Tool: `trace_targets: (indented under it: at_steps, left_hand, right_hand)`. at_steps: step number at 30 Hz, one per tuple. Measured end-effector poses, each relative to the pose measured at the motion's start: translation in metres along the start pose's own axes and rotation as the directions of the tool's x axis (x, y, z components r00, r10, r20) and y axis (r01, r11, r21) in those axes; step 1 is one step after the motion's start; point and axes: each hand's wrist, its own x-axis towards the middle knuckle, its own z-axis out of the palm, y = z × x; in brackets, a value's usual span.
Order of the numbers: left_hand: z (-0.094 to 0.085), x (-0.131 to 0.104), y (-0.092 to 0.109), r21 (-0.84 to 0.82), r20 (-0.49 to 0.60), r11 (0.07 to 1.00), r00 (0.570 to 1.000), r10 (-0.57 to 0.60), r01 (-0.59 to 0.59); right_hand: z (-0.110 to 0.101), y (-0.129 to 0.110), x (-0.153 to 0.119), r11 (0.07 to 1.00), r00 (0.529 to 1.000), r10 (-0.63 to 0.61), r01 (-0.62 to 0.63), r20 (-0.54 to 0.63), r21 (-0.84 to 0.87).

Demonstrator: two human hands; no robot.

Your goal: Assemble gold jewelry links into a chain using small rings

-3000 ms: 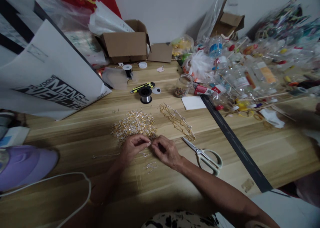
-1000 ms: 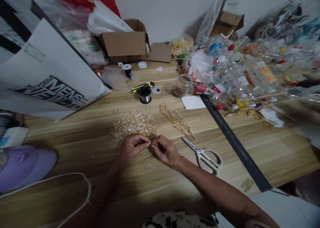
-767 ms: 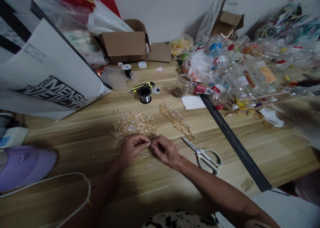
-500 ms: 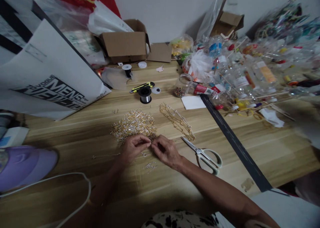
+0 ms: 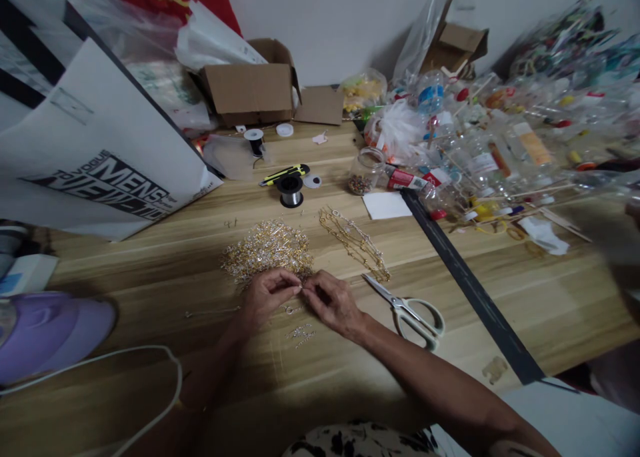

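Fingertip to fingertip, my left hand and my right hand pinch together just in front of a heap of small gold and silver pieces. Whatever is between the fingertips is too small to make out. A thin chain with a ring lies under the hands on the wooden table. Nearer me are a few short silver chain bits. Several gold and silver chains are laid out beyond my right hand. Scissors with pale handles rest to its right, blades partly apart.
Behind the heap are a wire spool, a yellow utility knife and a jar of beads. Plastic bottles crowd the right side. A black strip crosses the table. At left stand a paper bag and a purple object.
Both hands hold nearly the same place and pinch; only slight finger movement shows. The chains, heap and scissors have not moved.
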Motion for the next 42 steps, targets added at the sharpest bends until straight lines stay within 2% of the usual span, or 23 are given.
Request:
trace_targets:
  at_steps: [24, 34, 42]
  left_hand:
    - [-0.003, 0.003, -0.007, 0.106, -0.006, 0.994, 1.0, 0.019, -0.018]
    - [-0.004, 0.002, -0.01, 0.057, 0.0, 0.998, 1.0, 0.022, -0.022]
    - [-0.002, 0.002, -0.01, 0.082, -0.015, 0.995, 0.998, 0.063, -0.061]
  right_hand:
    - [0.0, 0.0, 0.001, 1.0, 1.0, 0.012, -0.012, -0.003, 0.018]
    - [0.0, -0.001, 0.0, 0.998, 0.999, 0.049, -0.049, -0.002, 0.034]
    - [-0.001, -0.001, -0.001, 0.997, 0.997, 0.069, -0.069, 0.019, 0.038]
